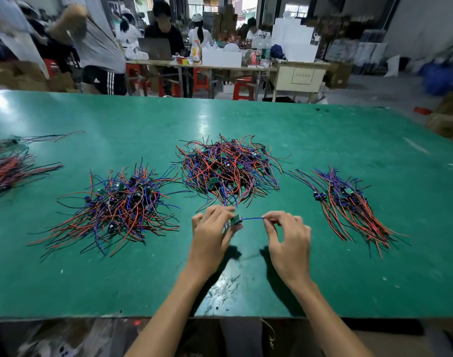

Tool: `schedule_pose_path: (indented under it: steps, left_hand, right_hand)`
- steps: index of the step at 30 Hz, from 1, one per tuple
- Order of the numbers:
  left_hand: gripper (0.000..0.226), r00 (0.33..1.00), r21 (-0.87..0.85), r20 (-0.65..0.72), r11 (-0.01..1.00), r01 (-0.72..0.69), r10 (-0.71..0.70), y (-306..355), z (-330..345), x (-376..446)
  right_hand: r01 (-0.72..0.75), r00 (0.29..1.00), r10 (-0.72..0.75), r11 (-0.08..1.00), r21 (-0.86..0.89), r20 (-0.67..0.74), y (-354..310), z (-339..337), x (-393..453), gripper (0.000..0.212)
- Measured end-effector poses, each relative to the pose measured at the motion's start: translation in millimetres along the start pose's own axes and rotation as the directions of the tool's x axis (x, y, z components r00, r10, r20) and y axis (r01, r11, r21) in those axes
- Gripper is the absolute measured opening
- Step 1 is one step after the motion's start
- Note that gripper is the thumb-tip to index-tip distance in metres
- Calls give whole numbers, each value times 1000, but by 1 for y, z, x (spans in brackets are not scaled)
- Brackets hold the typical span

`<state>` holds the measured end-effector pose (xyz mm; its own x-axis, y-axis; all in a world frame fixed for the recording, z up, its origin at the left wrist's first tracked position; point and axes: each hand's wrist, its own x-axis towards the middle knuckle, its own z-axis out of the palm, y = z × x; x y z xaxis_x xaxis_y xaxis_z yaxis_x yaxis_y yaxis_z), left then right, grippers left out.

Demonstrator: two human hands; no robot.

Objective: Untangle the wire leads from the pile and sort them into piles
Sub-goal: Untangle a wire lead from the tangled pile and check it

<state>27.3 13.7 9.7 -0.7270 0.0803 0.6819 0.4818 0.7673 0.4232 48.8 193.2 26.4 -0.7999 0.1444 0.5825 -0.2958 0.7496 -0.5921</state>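
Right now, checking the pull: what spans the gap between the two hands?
In the head view, a thin blue wire lead stretches from the small green board held by the left hand to the right hand's pinch.

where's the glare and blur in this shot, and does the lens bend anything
Head view: glare streaks the green table at centre and far left; the standing person at upper left is motion-blurred, while the hands and wire piles stay sharp; the wide lens bows the table's near edge and stretches the forearms.
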Motion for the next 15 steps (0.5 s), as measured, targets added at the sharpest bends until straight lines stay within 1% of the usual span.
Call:
schedule_pose_path:
  steps: [2, 3, 4, 5, 6, 7, 9, 10, 11, 13, 15]
  left_hand:
    - [23, 984, 50, -134, 993, -108, 113, 0, 0, -3]
    - [25, 973, 67, -167, 987, -148, 158, 0, 0, -5]
    - [27, 967, 67, -183, 983, -168, 178, 1, 1, -5]
    - [27, 967, 44, -195, 986, -159, 165, 2, 1, -6]
    - [27, 971, -12, -215, 994, -113, 108, 4, 1, -6]
    - [26, 970, -107, -242, 994, -29, 2, 5, -1, -4]
    - [23, 933, -336, -258, 929, 156, -250, 6, -14, 8]
    - [24, 907, -412, -253, 885, 215, -338, 4, -24, 19]
    - [24, 883, -452, -255, 856, 252, -394, -1, -36, 32]
    - [26, 823, -477, -285, 818, 322, -490, -19, -62, 62]
    - [29, 738, -427, -326, 789, 443, -591, -44, -86, 85]
  right_hand:
    - [-18, 997, 18, 1000, 0, -70, 1, 3, 0, 7]
    - [-27, 996, 27, 1000, -3, -86, 1, 5, 0, 8]
    - [-43, 995, 41, 999, -14, -92, 1, 7, 0, 13]
    - [-66, 994, 64, 997, -28, -93, 3, 9, -1, 20]
    - [-102, 991, 98, 994, -46, -94, 4, 10, -1, 25]
    - [-147, 986, 142, 987, -62, -87, 7, 12, 0, 28]
    - [-250, 968, 247, 965, -76, -40, 11, 14, 2, 35]
    - [-286, 958, 286, 955, -75, -10, 12, 15, 2, 37]
    - [-309, 950, 311, 948, -73, 13, 13, 16, 3, 39]
    - [-330, 942, 333, 942, -69, 45, 14, 19, 4, 40]
    - [-331, 939, 337, 940, -81, 72, 14, 21, 5, 39]
